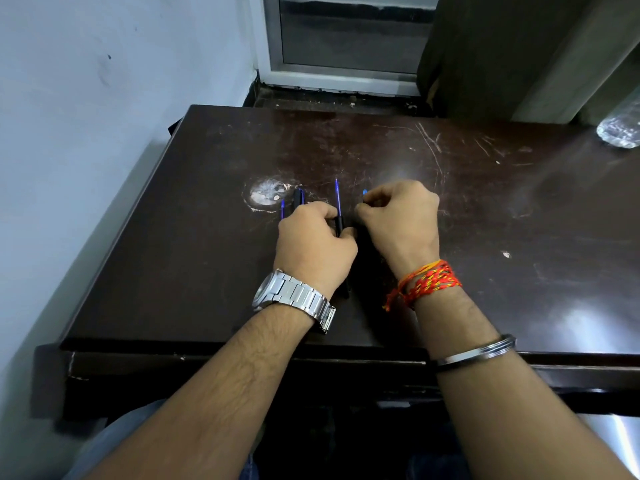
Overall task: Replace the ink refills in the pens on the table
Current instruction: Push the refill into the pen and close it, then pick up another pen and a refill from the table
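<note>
1. I see the left hand [315, 244] curled round a black pen barrel [339, 225], its fingers gripping it just above the worktop [485, 202]; a thin blue refill [337, 195] sticks out of the barrel's far end.
2. The right hand [398, 220] sits just right of the barrel, fingers curled and pinching a small blue-tipped piece [364, 192]; which pen part it is I cannot tell.
3. The relation that matters: barrel and refill share one long axis, running away from me toward the far edge; the refill's free end lies beyond the left fingers and just left of the right fingers, so I judge the right hand the nearer one to pull or push it along that line.
4. A second refill [282, 211] and a black pen part [298, 197] lie just left of the left hand, roughly parallel; a leftward sweep could knock them.
5. Open room lies ahead and to the right; the worktop's left edge is nearer; a bottle [620, 129] stands well apart at the far right.
</note>
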A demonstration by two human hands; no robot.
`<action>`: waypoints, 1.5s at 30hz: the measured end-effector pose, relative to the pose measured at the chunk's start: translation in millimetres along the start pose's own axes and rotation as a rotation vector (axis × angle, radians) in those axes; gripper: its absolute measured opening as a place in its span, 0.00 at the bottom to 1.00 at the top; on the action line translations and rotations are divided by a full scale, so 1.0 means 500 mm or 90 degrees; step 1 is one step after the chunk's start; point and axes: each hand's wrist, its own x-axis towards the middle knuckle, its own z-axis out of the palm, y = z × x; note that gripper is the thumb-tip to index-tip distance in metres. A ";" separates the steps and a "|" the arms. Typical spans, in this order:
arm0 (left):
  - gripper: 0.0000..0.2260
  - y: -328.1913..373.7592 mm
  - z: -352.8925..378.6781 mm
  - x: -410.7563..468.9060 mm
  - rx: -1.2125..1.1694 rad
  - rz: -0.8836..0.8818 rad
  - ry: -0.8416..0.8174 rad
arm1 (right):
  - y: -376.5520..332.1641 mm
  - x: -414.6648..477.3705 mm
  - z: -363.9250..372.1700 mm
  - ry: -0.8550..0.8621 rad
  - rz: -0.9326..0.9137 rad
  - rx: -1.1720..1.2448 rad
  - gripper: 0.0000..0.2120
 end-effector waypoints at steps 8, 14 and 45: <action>0.09 0.000 -0.001 0.001 -0.001 0.000 -0.004 | -0.001 -0.005 0.003 -0.042 0.027 -0.062 0.04; 0.08 -0.001 -0.002 0.004 0.006 0.004 0.001 | 0.004 -0.006 0.009 -0.003 0.031 -0.095 0.11; 0.07 -0.003 -0.002 0.005 0.016 0.061 -0.051 | 0.006 0.019 0.006 -0.159 0.120 0.276 0.14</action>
